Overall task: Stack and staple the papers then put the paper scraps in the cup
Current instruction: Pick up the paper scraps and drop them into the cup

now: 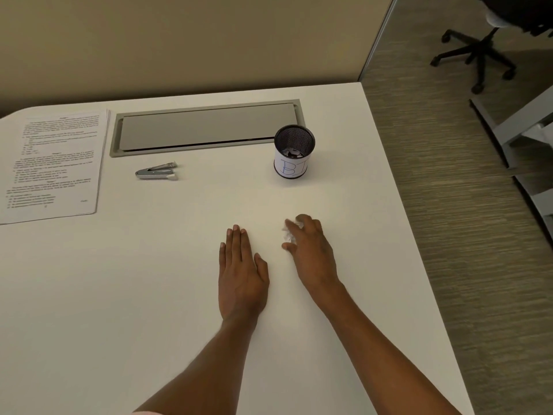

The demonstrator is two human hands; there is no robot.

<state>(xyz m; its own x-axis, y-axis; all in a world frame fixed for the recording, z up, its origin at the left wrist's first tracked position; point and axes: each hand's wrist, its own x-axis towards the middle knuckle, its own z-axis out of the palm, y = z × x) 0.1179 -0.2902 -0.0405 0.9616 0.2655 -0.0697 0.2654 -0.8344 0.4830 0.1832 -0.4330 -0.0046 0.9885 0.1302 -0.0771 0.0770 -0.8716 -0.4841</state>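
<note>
Curling round a crumpled paper scrap (288, 235), the right hand (311, 250) bends its fingers and thumb over the wad on the white desk (149, 280), toward the desk's right side and well short of the mesh cup (294, 151). Blur hides how firmly it pinches. The left hand (242, 274) lies flat on the desk beside it, fingers straight and together, holding nothing.

The scrap should be almost weightless, soft and springy. A light pinch across its middle ought to do, though a loose grip could let it drop. It is a rough ball with no clear long axis or heading.

The cup stands upright, mouth up, with what look like scraps inside. The stapler (157, 172) lies with its long axis left to right, mouth toward the cup. The stack of printed papers (57, 160) lies far left, its long side running away from the person.
</note>
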